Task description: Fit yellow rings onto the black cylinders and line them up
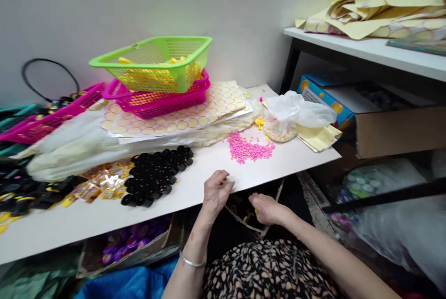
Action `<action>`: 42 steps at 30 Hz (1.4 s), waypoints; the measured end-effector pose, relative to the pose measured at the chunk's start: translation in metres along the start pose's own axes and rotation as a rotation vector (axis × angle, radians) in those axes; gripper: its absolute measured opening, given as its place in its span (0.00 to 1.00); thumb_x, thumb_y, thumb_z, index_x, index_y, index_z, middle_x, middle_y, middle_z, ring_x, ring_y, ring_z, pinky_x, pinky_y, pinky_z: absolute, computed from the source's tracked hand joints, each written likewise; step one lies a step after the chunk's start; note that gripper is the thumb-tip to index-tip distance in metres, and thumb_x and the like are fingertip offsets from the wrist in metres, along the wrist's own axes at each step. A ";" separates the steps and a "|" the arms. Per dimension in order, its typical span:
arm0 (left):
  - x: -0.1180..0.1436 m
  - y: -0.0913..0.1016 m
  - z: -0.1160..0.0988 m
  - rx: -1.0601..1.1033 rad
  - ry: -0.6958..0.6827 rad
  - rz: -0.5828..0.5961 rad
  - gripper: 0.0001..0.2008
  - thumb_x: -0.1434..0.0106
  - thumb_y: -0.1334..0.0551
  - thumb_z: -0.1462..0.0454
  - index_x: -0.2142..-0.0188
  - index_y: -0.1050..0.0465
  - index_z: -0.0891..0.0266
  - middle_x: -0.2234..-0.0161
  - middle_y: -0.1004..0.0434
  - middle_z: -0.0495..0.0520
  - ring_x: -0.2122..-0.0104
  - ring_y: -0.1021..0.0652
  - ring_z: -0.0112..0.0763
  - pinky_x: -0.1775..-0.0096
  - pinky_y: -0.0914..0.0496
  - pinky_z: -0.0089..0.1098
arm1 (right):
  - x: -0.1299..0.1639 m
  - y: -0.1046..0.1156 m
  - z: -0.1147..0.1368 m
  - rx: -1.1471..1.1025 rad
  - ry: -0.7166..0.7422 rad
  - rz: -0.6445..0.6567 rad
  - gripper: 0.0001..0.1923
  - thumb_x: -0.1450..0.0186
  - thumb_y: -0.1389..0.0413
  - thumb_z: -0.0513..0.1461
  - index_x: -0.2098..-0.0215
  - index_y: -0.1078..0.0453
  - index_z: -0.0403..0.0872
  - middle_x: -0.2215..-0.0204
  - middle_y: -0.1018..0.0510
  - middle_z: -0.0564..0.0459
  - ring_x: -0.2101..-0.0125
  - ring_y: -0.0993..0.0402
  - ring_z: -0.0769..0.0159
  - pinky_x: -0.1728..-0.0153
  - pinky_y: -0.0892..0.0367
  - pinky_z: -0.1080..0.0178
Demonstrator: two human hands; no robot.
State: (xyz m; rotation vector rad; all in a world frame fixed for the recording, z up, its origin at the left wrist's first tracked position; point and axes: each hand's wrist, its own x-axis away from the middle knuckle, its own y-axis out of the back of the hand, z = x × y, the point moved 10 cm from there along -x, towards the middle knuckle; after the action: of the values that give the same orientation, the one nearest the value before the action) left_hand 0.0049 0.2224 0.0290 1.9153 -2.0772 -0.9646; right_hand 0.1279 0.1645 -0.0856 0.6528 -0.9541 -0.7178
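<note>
in the head view the left hand [216, 190] rests curled on the front edge of the white table [195, 187], fingers bent in loosely, and i cannot tell whether it pinches anything. the right hand [265, 208] sits just below the edge, over the lap, fingers drawn together around something small and yellowish, too small to name for sure. the nearest loose goods are the pink beads [249, 149], a heap lying on the tabletop a little beyond the left hand, with a cluster of black caps [156, 176] to its left and a clear bag of mixed beads [280, 129] just behind. the risk i judge here is scatter: the heap lies unguarded near the edge, so a sweep of the wrist could send beads rolling into the dark gap below. the green basket [156, 62] stacked askew on the pink basket [163, 96] could also slide if the table is bumped.
</note>
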 end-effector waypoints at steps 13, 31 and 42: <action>-0.032 0.098 0.057 -1.113 0.309 -0.246 0.15 0.40 0.47 0.59 0.59 0.30 0.65 0.54 0.38 0.65 0.56 0.38 0.49 0.61 0.39 0.42 | -0.009 0.001 0.013 -0.089 0.141 0.193 0.06 0.49 0.45 0.33 0.72 0.28 0.44 0.77 0.26 0.53 0.73 0.29 0.66 0.77 0.41 0.69; -0.052 0.077 0.053 -0.780 0.087 -0.200 0.09 0.43 0.44 0.62 0.67 0.28 0.63 0.62 0.27 0.58 0.59 0.32 0.42 0.59 0.39 0.40 | -0.043 0.125 0.008 0.249 -0.018 -0.646 0.12 0.34 0.58 0.36 0.66 0.33 0.45 0.65 0.29 0.49 0.67 0.35 0.65 0.72 0.48 0.65; -0.030 -0.010 0.040 -0.009 0.060 -0.034 0.16 0.54 0.35 0.68 0.62 0.28 0.61 0.65 0.26 0.51 0.67 0.28 0.31 0.63 0.31 0.33 | -0.016 0.113 0.016 -0.033 0.237 -0.745 0.03 0.39 0.51 0.33 0.69 0.36 0.45 0.71 0.33 0.52 0.70 0.37 0.66 0.68 0.44 0.65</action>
State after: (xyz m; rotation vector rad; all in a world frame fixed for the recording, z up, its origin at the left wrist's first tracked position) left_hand -0.0027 0.2642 0.0016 1.9560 -2.0109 -0.9104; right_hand 0.1358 0.2416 -0.0001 1.0551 -0.4606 -1.2731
